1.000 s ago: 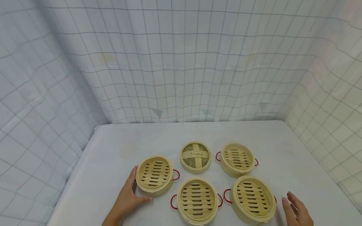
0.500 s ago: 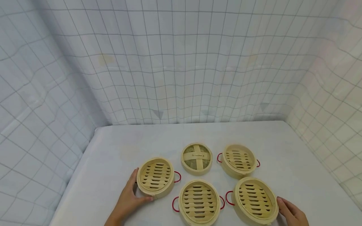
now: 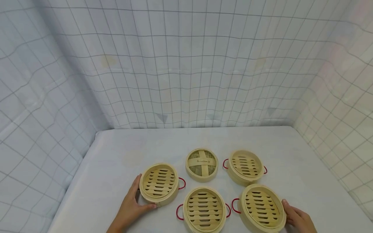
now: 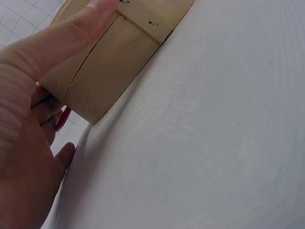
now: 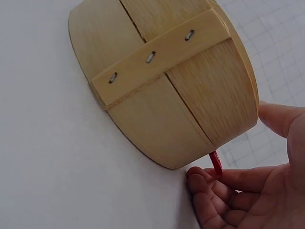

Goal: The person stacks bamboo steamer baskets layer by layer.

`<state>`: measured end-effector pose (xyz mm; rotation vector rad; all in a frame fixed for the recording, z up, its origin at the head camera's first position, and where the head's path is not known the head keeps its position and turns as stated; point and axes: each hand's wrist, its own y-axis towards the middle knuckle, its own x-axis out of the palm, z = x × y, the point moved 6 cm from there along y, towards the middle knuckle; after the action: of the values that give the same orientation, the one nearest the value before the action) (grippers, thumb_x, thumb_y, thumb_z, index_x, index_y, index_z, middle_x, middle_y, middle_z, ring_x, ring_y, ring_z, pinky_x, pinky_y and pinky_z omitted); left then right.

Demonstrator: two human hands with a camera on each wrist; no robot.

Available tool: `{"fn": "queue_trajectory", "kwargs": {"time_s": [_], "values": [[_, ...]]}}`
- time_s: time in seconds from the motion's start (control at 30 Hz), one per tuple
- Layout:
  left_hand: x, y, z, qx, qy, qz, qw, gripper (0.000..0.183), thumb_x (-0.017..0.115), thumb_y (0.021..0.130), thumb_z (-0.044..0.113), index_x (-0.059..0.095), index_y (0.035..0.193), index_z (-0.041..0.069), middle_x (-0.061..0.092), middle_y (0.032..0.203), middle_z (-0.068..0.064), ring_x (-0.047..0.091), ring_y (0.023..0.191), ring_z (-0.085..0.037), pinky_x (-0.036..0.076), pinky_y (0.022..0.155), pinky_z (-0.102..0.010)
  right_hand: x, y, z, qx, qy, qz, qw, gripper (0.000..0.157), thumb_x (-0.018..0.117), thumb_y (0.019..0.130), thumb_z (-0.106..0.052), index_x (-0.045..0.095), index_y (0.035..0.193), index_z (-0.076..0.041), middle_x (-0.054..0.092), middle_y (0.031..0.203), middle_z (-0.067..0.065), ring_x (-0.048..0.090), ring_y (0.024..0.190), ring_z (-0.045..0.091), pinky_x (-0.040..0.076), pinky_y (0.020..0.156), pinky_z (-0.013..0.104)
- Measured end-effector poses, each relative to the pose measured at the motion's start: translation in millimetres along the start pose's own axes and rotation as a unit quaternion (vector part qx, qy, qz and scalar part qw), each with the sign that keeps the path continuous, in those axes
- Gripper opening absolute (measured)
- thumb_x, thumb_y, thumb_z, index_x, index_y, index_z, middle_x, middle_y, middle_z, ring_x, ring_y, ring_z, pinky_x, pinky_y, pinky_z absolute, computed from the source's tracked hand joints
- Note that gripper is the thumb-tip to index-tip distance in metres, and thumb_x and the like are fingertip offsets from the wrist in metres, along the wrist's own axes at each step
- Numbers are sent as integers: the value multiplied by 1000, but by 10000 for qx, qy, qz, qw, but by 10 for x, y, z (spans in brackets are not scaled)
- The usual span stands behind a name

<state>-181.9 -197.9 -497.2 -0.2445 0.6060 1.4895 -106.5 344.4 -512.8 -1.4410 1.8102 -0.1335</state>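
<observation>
In the head view, my left hand (image 3: 130, 204) grips the left side of a round bamboo steamer basket (image 3: 159, 183). Its thumb lies along the near wall, as the left wrist view shows, while the other fingers reach round by a red handle (image 4: 63, 119). At front right, my right hand (image 3: 299, 217) holds another bamboo steamer basket (image 3: 261, 207) at its right side. There the right wrist view has the thumb (image 5: 276, 114) at the basket's edge and curled fingers at the red handle (image 5: 216, 163). Both baskets have slatted floors and stand on the table.
Between the two held baskets stands a third steamer basket (image 3: 203, 210) with red handles. Behind it lies a small woven bamboo lid (image 3: 201, 164). One more basket (image 3: 245, 166) sits at back right. Grid-patterned white cloth (image 3: 186, 77) hangs around the white table (image 3: 116, 155).
My right hand has moved left from beside the front-right basket and taken hold of its right side. The left hand keeps its grip; the baskets stay about where they were.
</observation>
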Motion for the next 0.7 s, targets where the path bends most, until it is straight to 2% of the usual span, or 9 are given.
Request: {"fn": "queue_trajectory", "kwargs": {"time_s": [0.07, 0.13, 0.27, 0.33, 0.4, 0.53, 0.63, 0.7], "values": [[-3, -1, -5, -12, -11, -15, 10000, 118, 88, 54, 32, 19, 146, 5, 21, 147, -21, 17, 133, -34, 8, 96, -1, 6, -3, -35, -39, -82, -116, 9999, 114, 41, 75, -78, 37, 121, 26, 62, 95, 24, 63, 77, 25, 52, 72, 44], [-7, -2, -6, -2, -22, -5, 10000, 118, 89, 54, 31, 19, 146, 5, 21, 147, -22, 17, 133, -34, 8, 96, -1, 10, -3, -65, -79, -196, -161, 9996, 109, 44, 76, -75, 40, 120, 24, 63, 94, 22, 62, 77, 24, 53, 71, 41], [-13, -4, 5, 108, -41, 44, 9999, 117, 88, 54, 32, 21, 145, 4, 23, 146, -22, 14, 134, -15, 9, 97, -2, 5, 0, -96, -101, -299, -227, 9992, 99, 46, 80, -69, 44, 117, 22, 63, 91, 18, 62, 78, 24, 53, 70, 40], [-14, -6, 10, 156, -28, 69, 9999, 117, 88, 54, 33, 21, 145, 4, 23, 146, -22, 14, 133, -10, 9, 97, -2, -1, -7, -119, -102, -323, -252, 9991, 96, 47, 82, -66, 45, 116, 23, 64, 89, 16, 62, 78, 24, 53, 70, 40], [-15, -5, 14, 184, -26, 82, 9998, 117, 88, 54, 33, 22, 145, 4, 23, 146, -22, 15, 134, -13, 9, 97, -2, -4, -12, -158, -128, -349, -291, 9989, 93, 48, 83, -65, 46, 113, 24, 64, 86, 13, 62, 77, 24, 53, 69, 40], [-14, -1, 22, 186, -74, 85, 9998, 117, 88, 53, 33, 22, 145, 5, 23, 146, -21, 17, 133, -31, 9, 97, -2, -11, -36, -270, -131, -213, -315, 9992, 88, 50, 83, -62, 48, 105, 23, 62, 82, 10, 61, 73, 19, 54, 69, 38], [-10, 4, 21, 185, -124, 71, 9997, 116, 88, 54, 34, 22, 145, 5, 23, 146, -21, 18, 133, -34, 10, 98, -2, -10, -60, -336, -145, 129, -399, 9990, 78, 52, 85, -58, 49, 102, 18, 60, 82, 10, 60, 72, 18, 54, 69, 37], [-7, 5, 17, 203, -135, 79, 9997, 116, 88, 54, 34, 22, 145, 4, 23, 146, -20, 18, 133, -35, 10, 98, -2, -4, -72, -363, -165, 304, -518, 9981, 74, 52, 87, -54, 49, 105, 18, 61, 83, 9, 61, 73, 19, 54, 70, 37]]}}
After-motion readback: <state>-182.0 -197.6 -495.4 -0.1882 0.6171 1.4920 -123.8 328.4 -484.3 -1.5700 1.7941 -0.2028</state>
